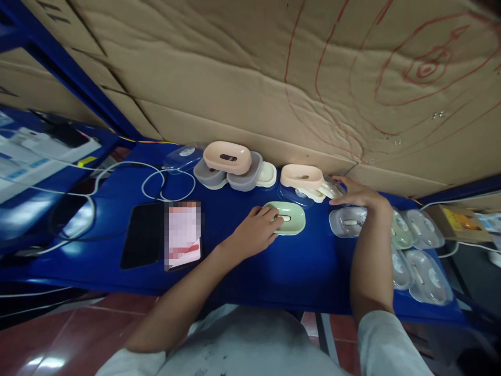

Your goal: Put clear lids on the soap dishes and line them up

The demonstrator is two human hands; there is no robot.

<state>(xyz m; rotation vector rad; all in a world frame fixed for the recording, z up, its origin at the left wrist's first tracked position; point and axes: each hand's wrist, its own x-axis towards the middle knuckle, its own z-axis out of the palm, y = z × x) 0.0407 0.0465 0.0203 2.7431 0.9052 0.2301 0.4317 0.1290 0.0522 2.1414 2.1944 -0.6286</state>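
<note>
**Hands and soap dishes on the blue shelf**

At the far left of the blue shelf [117,230], a white cable [156,180] lies in loops. Just right of it, a black phone [143,235] lies flat with a pink card [183,235] against its right edge.

Behind these, close to the cardboard wall [235,78], 1 peach soap dish [227,156] rests on top of 2 grey trays [230,177].

The left hand [256,230] rests palm down, fingers loosely curled, with the fingertips touching the left rim of the green soap dish [287,218]. It does not grip it. The green dish sits flat at the centre of the shelf, opening upward.

Behind it, a second peach dish [301,176] stands on clear lids.

The right hand [358,197] lies flat, fingers extended and released, fingertips on the clear lids [331,189] by the wall. A clear dish [346,223] sits directly below the palm.

At the far right, more clear lids [426,271] are clustered together.
</note>
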